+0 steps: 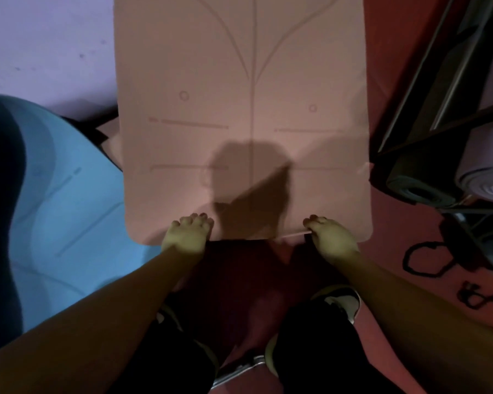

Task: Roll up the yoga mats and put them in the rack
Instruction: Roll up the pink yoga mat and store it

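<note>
Both arms stretched forward and down. Left hand point(186, 234) and right hand point(331, 237) gripping the near edge of the pink mat point(239, 109), fingers curled over it. Mat flat on the floor, rack point(439, 95) just beside.

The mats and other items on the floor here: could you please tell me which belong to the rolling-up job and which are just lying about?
Part of the job:
- pink yoga mat, near edge gripped by left hand and right hand
- blue mat
- purple mat
- rack holding rolled mats

Lying about:
- black straps on the floor
</note>
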A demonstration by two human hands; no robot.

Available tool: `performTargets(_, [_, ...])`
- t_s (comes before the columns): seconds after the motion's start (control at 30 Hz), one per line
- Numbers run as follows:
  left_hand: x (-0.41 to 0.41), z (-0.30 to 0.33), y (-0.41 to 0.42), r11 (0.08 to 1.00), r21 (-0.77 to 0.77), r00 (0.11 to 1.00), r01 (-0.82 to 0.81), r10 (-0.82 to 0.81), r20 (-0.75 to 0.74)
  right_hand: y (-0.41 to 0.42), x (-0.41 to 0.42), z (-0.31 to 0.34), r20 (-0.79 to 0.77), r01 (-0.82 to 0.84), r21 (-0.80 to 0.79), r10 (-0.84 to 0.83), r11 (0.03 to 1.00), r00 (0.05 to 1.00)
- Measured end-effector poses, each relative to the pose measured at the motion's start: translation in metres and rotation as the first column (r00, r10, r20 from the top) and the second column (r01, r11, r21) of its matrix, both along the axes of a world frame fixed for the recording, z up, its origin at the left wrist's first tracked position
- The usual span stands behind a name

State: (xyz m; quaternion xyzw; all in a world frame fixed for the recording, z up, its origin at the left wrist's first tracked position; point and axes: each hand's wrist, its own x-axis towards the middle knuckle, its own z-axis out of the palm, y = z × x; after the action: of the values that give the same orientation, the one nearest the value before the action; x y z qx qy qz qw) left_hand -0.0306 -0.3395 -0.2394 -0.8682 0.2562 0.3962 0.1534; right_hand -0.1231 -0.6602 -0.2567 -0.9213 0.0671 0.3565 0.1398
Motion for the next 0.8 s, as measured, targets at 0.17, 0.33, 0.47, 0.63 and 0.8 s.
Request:
performTargets(0.17, [-0.003, 0.024, 0.007, 0.988, -0.119, 0.989, -0.102, 0.113, 0.091, -0.001, 0.01, 0.047, 0.166, 0.184, 0.119, -0.202, 0.976, 0.965])
performTargets(0.33, [0.005, 0.083, -0.001, 0.957, -0.227, 0.966, -0.179, 0.215, 0.145, -0.009, 0.022, 0.113, 0.27, 0.267, 0.164, -0.303, 0.95, 0.914])
performTargets(0.47, [0.011, 0.143, 0.009, 0.877, -0.474, 0.891, -0.074, 0.271, 0.364, -0.011, 0.027, 0.178, 0.363, 0.24, 0.172, -0.288, 0.955, 0.886])
performTargets(0.63, [0.018, 0.247, 0.033, 0.834, -0.547, 0.808, 0.073, 0.272, 0.523, -0.001, 0.04, 0.278, 0.509, 0.144, 0.145, -0.199, 0.979, 0.837])
performTargets(0.8, [0.012, 0.351, 0.058, 0.813, -0.577, 0.718, 0.078, 0.356, 0.598, 0.02, 0.035, 0.377, 0.648, 0.043, 0.112, -0.106, 0.993, 0.755])
